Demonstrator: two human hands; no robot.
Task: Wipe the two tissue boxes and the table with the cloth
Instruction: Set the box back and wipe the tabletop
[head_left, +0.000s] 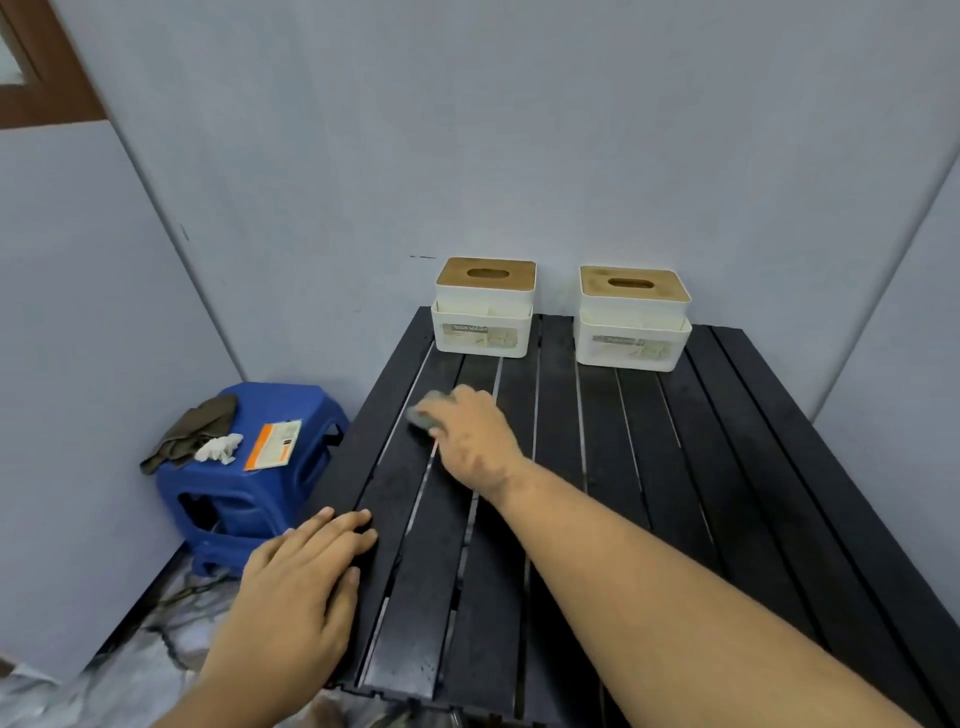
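Observation:
Two white tissue boxes with wooden lids stand at the far edge of the black slatted table (727, 467): the left tissue box (484, 309) and the right tissue box (634, 319). My right hand (475, 439) reaches across the table's left half and holds a grey cloth (427, 413) against the slats, a short way in front of the left box. The cloth is mostly hidden under my fingers. My left hand (306, 577) lies flat with straight fingers on the table's near left edge.
A blue plastic stool (244, 499) stands left of the table, carrying a dark rag (192, 431), a crumpled white tissue (221, 448) and an orange-and-white card (274, 444). Grey walls close in behind and on both sides. Marbled floor shows at lower left.

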